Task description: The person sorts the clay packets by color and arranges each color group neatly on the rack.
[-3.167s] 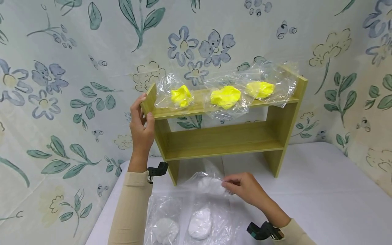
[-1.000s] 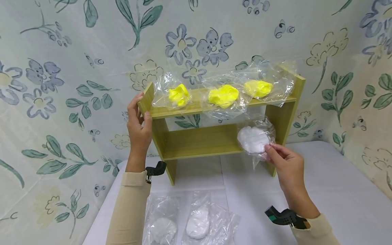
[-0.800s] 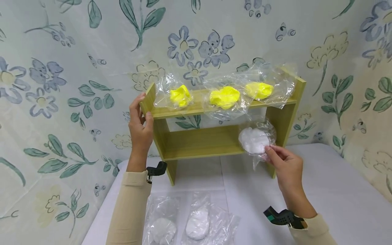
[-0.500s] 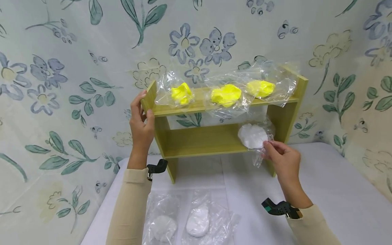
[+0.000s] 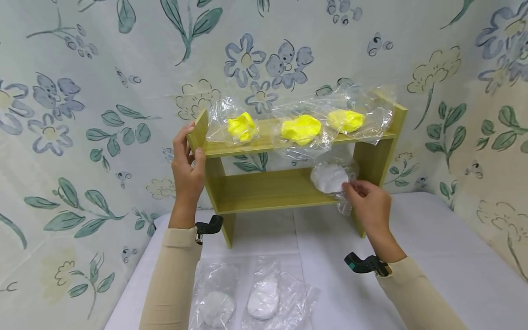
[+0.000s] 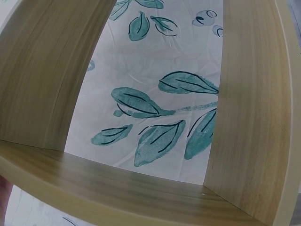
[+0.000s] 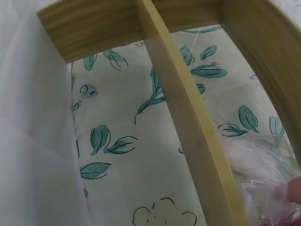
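Observation:
A two-tier wooden shelf (image 5: 264,190) stands on the table. My left hand (image 5: 188,167) grips its left side panel near the top; a sliver of that hand (image 6: 3,195) shows at the left wrist view's edge. At the right end of the lower tier, my right hand (image 5: 369,201) pinches a clear bag with a white lump (image 5: 329,178) inside. In the right wrist view the bag (image 7: 268,183) lies beside the shelf board (image 7: 188,103), with fingertips (image 7: 295,189) at its edge.
Three bagged yellow lumps (image 5: 242,127) (image 5: 301,129) (image 5: 345,120) rest on the upper tier. Two bagged white lumps (image 5: 217,309) (image 5: 264,299) lie on the white-covered table (image 5: 433,256) in front. A floral cloth (image 5: 136,55) hangs behind.
My right hand has brought the bagged white lump up from the table to the lower tier, then slightly left and inward. My left hand keeps its grip on the side panel.

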A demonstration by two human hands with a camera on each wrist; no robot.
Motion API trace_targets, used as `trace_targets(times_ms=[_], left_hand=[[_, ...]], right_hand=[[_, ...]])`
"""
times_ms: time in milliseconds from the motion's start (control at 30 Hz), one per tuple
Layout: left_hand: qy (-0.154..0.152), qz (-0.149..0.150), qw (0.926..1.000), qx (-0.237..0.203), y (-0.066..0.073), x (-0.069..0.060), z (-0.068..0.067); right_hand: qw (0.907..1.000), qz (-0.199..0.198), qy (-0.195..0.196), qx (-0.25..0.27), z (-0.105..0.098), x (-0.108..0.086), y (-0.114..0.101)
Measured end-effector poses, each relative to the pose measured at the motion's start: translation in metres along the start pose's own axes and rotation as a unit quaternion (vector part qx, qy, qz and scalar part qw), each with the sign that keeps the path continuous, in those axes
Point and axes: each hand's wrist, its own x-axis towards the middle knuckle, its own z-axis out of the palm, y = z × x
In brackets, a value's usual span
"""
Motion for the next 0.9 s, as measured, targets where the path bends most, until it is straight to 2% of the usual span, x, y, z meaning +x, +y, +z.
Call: trace_targets(times_ms=[133, 333, 567, 900], left_hand=[[-0.001, 0.001, 1.0000, 0.002, 0.000, 0.000, 0.000], [0.001, 0.003, 1.0000, 0.002, 0.000, 0.000, 0.000], [-0.004, -0.005, 1.0000, 0.002, 0.000, -0.001, -0.001], [0.000, -0.002, 1.0000, 0.003, 0.001, 0.000, -0.001]], right_hand=[[0.9990, -0.022, -0.002, -0.039, 0.000, 0.004, -0.002], [0.9955, -0.039, -0.030, -0.081, -0.002, 0.007, -0.003], [0.9959, -0.021, -0.052, -0.071, -0.006, 0.006, -0.003], [0.9971, -0.013, -0.044, -0.060, -0.018, -0.003, -0.012]])
